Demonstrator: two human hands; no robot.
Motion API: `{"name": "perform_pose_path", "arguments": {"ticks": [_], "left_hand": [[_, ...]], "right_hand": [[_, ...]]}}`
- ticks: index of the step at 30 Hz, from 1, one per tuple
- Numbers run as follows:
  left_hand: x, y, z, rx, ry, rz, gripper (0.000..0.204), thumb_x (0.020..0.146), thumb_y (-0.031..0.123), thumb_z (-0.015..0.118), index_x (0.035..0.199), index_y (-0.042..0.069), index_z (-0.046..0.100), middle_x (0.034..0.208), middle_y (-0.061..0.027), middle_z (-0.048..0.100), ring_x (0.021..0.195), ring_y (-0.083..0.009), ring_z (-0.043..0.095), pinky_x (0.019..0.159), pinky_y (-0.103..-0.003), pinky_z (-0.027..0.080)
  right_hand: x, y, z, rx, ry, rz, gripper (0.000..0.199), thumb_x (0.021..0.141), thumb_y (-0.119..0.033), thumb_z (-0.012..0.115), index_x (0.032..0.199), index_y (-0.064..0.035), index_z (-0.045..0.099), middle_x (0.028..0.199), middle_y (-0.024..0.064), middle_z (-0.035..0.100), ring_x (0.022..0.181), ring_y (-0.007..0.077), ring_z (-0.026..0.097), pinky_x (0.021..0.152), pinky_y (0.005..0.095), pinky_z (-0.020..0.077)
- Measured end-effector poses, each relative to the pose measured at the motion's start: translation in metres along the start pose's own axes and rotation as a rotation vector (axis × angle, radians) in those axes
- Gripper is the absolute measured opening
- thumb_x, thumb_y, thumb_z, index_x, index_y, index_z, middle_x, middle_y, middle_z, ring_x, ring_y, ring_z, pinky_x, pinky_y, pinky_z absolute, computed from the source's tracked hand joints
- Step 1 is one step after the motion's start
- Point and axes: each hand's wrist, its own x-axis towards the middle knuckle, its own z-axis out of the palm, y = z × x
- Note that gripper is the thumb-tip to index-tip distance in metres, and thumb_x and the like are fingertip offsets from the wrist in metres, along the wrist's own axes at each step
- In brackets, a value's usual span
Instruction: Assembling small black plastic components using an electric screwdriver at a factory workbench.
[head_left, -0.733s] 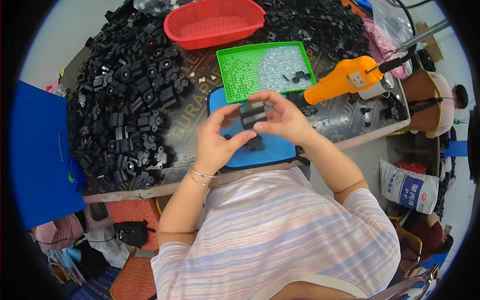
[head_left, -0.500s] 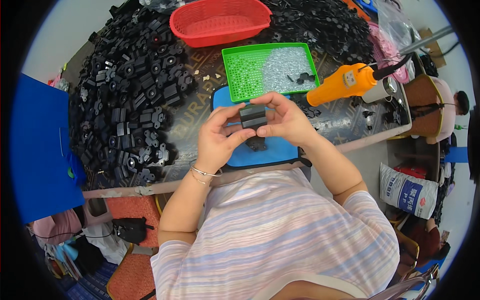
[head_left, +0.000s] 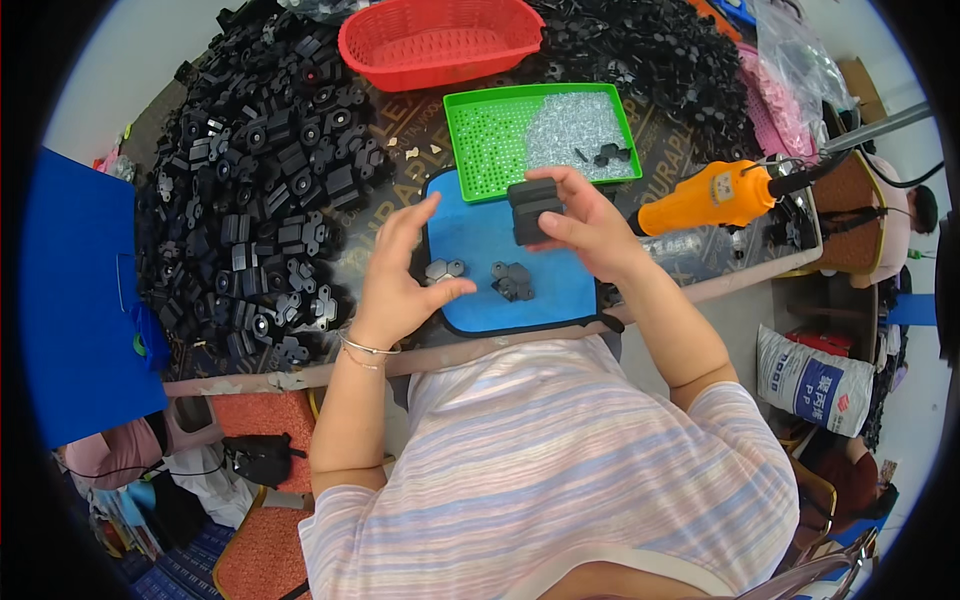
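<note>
- Over the upper right part of the blue mat (head_left: 568, 292), our right hand (head_left: 596, 228) holds the ribbed black block (head_left: 534, 210), thumb and fingers clamped on it.
- At the mat's left side, we have our left hand (head_left: 394, 282) with thumb and fingers spread well apart.
- Near that thumb, we see a small dark bracket (head_left: 444, 270) on the mat; whether they touch, we cannot tell.
- To its right lies a cluster of black pieces (head_left: 512, 281).
- Beyond the mat, we have a green perforated tray (head_left: 485, 150) with a silvery heap of small hardware (head_left: 568, 128).
- Beside our right hand hangs an orange power screwdriver (head_left: 705, 198).
- Left of us, black parts (head_left: 260, 190) are piled; a red basket (head_left: 440, 48) sits past the tray.
</note>
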Motion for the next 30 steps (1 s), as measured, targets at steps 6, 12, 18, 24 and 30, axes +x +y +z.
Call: {"name": "perform_pose_path", "arguments": {"ticks": [6,12,18,24,30], "left_hand": [[-0.005,0.006,0.026,0.423,-0.248,0.257,0.07,0.059,0.029,0.079,0.122,0.013,0.054,0.128,-0.011,0.046,0.122,-0.0312,0.039,0.102,-0.045,0.03],[0.006,0.003,0.046,0.314,-0.342,0.321,0.052,0.066,0.019,0.076,0.112,0.007,0.056,0.112,-0.0076,0.056,0.108,-0.0253,0.052,0.092,-0.038,0.041],[0.007,-0.005,0.031,-0.9,-0.073,-0.305,0.04,0.083,0.003,0.065,0.119,0.003,0.046,0.106,-0.0065,0.055,0.094,-0.0147,0.058,0.078,-0.028,0.052],[-0.001,0.004,0.028,-1.031,-0.031,-0.356,0.042,0.084,0.003,0.064,0.123,0.003,0.048,0.105,-0.0057,0.056,0.092,-0.013,0.058,0.079,-0.028,0.053],[-0.006,0.001,0.028,-1.107,-0.026,-0.319,0.042,0.084,0.003,0.064,0.123,0.001,0.049,0.107,-0.0081,0.06,0.093,-0.0145,0.059,0.08,-0.029,0.053]], "right_hand": [[-0.005,0.011,0.002,-1.262,0.24,-0.313,0.039,0.063,0.0,0.063,0.101,-0.0089,0.061,0.101,0.0091,0.046,0.099,0.0241,0.051,0.086,0.0317,0.0436],[-0.007,0.004,-0.009,-1.246,0.164,-0.405,0.029,0.062,-0.007,0.073,0.089,-0.0073,0.061,0.095,0.0077,0.054,0.085,0.0225,0.055,0.076,0.0311,0.046],[-0.011,0.002,0.013,-0.97,0.143,-0.352,0.04,0.063,-0.015,0.083,0.098,-0.0068,0.066,0.079,0.0045,0.06,0.076,0.0167,0.058,0.07,0.0281,0.0456],[-0.003,0.003,0.033,-1.076,0.151,-0.498,0.045,0.061,-0.019,0.084,0.101,-0.0068,0.067,0.088,0.0079,0.065,0.081,0.019,0.062,0.073,0.0287,0.0475],[0.006,0.0,0.027,-1.094,0.063,-0.632,0.034,0.063,-0.016,0.082,0.093,-0.0057,0.069,0.087,0.007,0.068,0.081,0.0207,0.062,0.072,0.031,0.0487]]}}
